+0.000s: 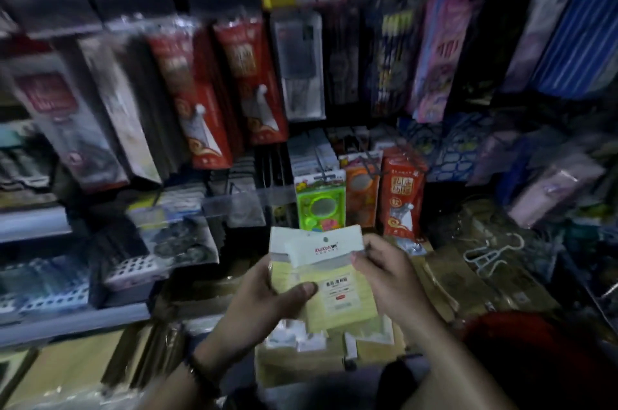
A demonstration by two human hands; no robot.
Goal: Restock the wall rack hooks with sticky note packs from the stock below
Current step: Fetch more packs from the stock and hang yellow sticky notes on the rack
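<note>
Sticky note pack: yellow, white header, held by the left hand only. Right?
No. The head view shows both hands on the sticky note pack: the left hand grips its left side, and the right hand pinches the header's right edge. Yellow, white header: correct.

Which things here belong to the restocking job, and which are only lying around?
For the job: sticky note packs, gripped by the left hand and pinched by the right hand; the stock pile below them.
Just lying about: green toy pack, red boxes, white clips.
</note>
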